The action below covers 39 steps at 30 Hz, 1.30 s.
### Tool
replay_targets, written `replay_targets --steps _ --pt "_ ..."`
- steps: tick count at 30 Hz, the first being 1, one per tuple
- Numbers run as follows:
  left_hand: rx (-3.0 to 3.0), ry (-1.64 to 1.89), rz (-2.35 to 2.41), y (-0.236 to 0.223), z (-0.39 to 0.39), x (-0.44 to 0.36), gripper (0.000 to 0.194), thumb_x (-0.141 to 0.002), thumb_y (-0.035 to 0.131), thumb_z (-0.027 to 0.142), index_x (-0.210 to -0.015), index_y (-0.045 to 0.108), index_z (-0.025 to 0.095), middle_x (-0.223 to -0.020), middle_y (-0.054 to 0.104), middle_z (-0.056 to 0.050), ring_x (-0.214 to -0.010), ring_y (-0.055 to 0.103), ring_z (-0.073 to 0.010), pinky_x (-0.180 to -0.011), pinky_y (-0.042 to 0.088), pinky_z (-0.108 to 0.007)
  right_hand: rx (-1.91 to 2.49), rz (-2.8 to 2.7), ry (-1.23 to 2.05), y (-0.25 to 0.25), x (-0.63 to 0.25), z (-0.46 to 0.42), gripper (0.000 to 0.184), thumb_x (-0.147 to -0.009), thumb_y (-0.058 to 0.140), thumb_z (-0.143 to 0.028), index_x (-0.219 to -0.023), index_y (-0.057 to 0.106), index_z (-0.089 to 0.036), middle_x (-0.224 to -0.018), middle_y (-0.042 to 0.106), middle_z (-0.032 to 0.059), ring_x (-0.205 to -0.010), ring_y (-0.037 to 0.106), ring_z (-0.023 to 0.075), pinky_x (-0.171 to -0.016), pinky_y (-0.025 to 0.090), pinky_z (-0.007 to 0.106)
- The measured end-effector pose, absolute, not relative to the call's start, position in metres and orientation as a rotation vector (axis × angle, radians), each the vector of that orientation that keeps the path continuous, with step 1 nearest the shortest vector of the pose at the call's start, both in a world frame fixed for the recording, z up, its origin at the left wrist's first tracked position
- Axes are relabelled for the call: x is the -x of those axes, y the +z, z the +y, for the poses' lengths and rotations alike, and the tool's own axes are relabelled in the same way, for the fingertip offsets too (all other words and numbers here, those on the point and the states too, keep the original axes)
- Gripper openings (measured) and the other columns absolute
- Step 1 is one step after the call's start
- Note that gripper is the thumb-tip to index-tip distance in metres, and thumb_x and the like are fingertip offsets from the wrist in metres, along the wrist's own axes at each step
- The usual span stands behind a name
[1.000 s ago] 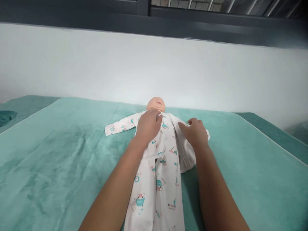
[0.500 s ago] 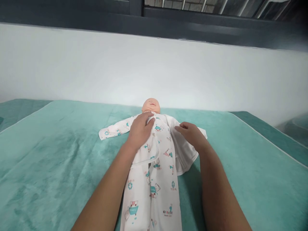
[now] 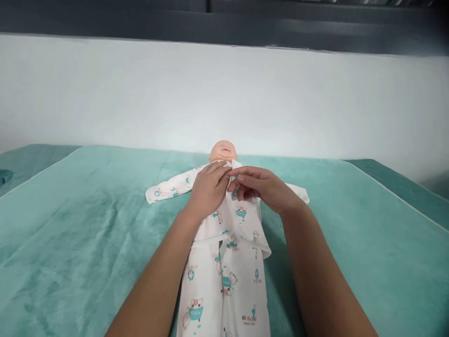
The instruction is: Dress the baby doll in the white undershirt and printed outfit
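Observation:
A baby doll [image 3: 223,152] lies on its back on a teal blanket [image 3: 87,210], dressed in a white printed sleepsuit [image 3: 228,267]. My left hand [image 3: 207,189] rests on the doll's chest with its fingertips at the collar, pinching the fabric edge. My right hand [image 3: 264,188] is beside it, fingers curled and gripping the right front flap of the sleepsuit, which is drawn across the chest. One sleeve [image 3: 167,188] lies stretched out to the left; the other sleeve [image 3: 300,191] shows behind my right hand.
A white wall [image 3: 224,98] runs close behind the doll's head, with a dark window frame [image 3: 224,23] above. The blanket's pale edges run along the left and right, over a darker teal surface [image 3: 403,187].
My right hand has moved from the opened flap at the doll's side to the chest, pulling the flap across. My left hand has stayed on the chest near the collar.

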<state>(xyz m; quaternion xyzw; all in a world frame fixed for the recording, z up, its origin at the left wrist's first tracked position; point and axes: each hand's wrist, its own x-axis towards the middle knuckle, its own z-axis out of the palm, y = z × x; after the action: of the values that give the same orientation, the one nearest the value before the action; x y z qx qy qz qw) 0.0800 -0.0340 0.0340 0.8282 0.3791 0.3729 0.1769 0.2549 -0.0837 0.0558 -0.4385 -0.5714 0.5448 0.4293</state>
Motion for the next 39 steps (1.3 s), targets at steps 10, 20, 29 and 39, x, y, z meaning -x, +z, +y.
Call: replay_targets --steps 10,20,29,39 --pt "-2.125 1.104 1.137 0.039 -0.041 -0.082 0.017 -0.089 0.058 0.037 -0.095 0.06 0.022 -0.126 0.066 -0.007 -0.119 0.059 -0.0257 -0.101 0.046 -0.043 1.372 -1.147 0.556 0.03 -0.247 -0.058 0.016 -0.078 0.062 -0.034 -0.087 0.066 -0.021 -0.09 0.069 0.0029 -0.084 0.062 0.0173 -0.077 0.048 0.031" --pt "-1.954 1.142 1.202 0.034 -0.028 -0.076 0.039 -0.095 0.038 0.024 -0.127 0.06 0.017 -0.134 0.063 -0.008 -0.123 0.057 -0.0216 -0.11 0.041 -0.038 1.487 -1.379 0.448 0.019 -0.231 -0.053 0.026 -0.084 0.055 -0.037 -0.101 0.067 -0.022 -0.108 0.069 0.0053 -0.1 0.061 0.0212 -0.091 0.045 0.036" --pt "-2.201 0.982 1.086 0.032 0.002 -0.073 0.048 -0.09 0.036 0.013 -0.126 0.066 0.021 -0.135 0.064 -0.004 -0.124 0.056 -0.0215 -0.111 0.041 -0.04 2.049 -1.683 0.201 0.054 -0.216 -0.021 0.018 -0.088 0.049 -0.027 -0.074 0.057 -0.02 -0.081 0.067 0.0081 -0.073 0.056 0.0213 -0.064 0.034 0.031" --pt "-2.086 1.011 1.134 0.035 0.002 -0.074 0.046 -0.088 0.039 0.013 -0.123 0.069 0.022 -0.128 0.068 -0.002 -0.116 0.061 -0.0203 -0.108 0.045 -0.038 1.637 -1.347 0.358 0.039 -0.221 -0.007 0.023 -0.082 0.052 -0.034 -0.074 0.067 -0.019 -0.076 0.069 0.0024 -0.073 0.058 0.0185 -0.07 0.04 0.031"
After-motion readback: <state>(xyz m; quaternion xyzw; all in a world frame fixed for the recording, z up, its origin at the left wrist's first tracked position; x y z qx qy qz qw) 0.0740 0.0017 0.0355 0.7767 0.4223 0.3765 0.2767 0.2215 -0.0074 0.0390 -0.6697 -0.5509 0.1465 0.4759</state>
